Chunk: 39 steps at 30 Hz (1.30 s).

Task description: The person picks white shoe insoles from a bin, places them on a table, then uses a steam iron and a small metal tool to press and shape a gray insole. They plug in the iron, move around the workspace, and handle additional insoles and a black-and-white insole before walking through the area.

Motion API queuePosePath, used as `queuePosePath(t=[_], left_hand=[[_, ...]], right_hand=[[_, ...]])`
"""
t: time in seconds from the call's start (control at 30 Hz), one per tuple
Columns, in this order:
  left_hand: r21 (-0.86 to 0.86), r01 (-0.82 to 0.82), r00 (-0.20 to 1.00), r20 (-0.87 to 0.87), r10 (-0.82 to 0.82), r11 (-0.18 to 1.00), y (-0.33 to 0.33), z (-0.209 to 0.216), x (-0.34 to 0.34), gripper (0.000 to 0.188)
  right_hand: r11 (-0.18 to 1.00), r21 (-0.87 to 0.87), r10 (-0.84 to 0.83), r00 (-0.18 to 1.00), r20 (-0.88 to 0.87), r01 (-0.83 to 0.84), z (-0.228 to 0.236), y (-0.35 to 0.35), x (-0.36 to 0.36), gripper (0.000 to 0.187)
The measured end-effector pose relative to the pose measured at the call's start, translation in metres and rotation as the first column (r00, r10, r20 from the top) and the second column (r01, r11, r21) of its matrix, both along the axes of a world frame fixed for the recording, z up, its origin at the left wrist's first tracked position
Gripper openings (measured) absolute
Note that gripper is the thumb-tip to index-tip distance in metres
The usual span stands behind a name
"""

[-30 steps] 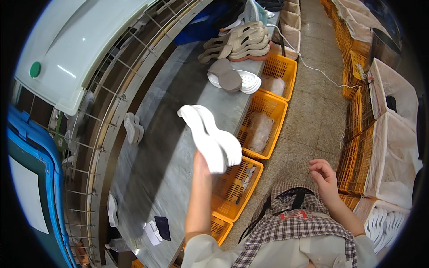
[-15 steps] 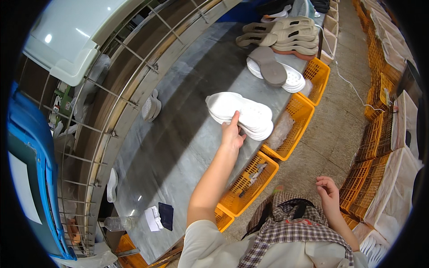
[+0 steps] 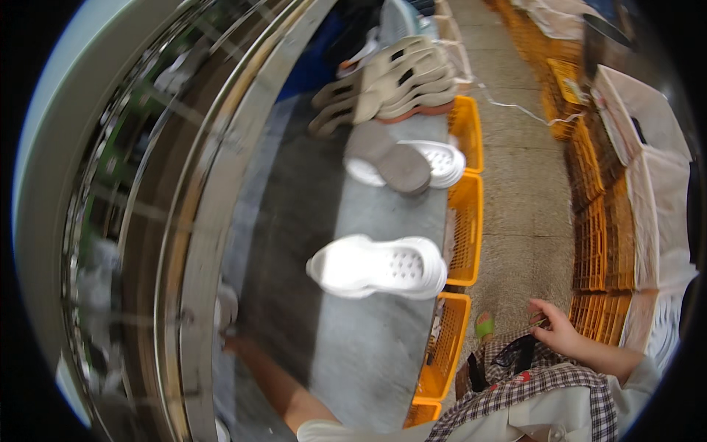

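My left hand (image 3: pixel 231 342), dim and smeared by motion, reaches to the table's left edge beside a small pair of white shoe soles (image 3: pixel 226 306). Its fingers are too blurred to show whether they grip the soles. A stack of white shoe soles (image 3: pixel 375 267) lies on the grey table (image 3: pixel 368 346), with no hand on it. My right hand (image 3: pixel 557 329) hangs at waist height in front of the checked apron (image 3: pixel 486 398). Its fingers are loosely bent and apart, with nothing in them.
Farther up the table, a grey sole (image 3: pixel 390 158) rests across white soles (image 3: pixel 444 163), beyond which beige soles (image 3: pixel 412 77) are piled. Yellow crates (image 3: pixel 464 228) line the table's right side. A metal rail (image 3: pixel 213 169) runs along its left. Lined crates (image 3: pixel 644 199) stand across the aisle.
My left hand has let go of the white sole stack and moved left to the table's far edge. The view has turned and shifted. My right hand stays near the waist.
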<state>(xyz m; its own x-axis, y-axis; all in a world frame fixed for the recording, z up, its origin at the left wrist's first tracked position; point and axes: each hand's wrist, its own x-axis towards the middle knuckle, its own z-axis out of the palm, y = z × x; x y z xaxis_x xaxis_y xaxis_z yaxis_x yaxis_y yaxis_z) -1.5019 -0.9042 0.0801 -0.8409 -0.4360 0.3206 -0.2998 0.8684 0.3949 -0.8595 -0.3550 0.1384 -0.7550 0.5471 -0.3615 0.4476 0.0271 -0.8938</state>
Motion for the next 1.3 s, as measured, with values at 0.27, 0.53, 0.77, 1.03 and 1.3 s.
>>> queuePosePath(t=[0.27,0.53,0.77,1.03,1.3], left_hand=[[-0.311,0.383,0.907,-0.055,-0.418,0.87,0.032,0.029,0.014,0.06],[0.845,0.126,0.97,-0.214,-0.112,-0.519,0.159,0.126,0.089,0.041],[0.92,0.072,0.645,-0.337,-0.686,-0.385,0.309,0.204,0.323,0.058],[0.953,-0.297,0.068,-0.047,-0.997,-0.065,0.459,0.18,0.513,0.084],[0.957,-0.165,-0.128,-0.261,-0.957,-0.239,0.581,0.165,0.566,0.072]], right_hand=[[0.993,0.079,0.076,0.991,0.106,-0.085,-0.01,-0.006,-0.001,0.025],[0.976,0.175,0.128,0.992,0.01,-0.128,-0.002,0.019,-0.011,0.026],[0.956,0.292,0.153,0.89,-0.429,-0.024,0.029,0.05,-0.045,0.047],[0.769,-0.603,-0.48,0.432,-0.763,-0.21,0.061,0.066,-0.012,0.084],[0.552,-0.824,-0.664,0.532,-0.526,-0.126,0.063,0.088,0.09,0.054]])
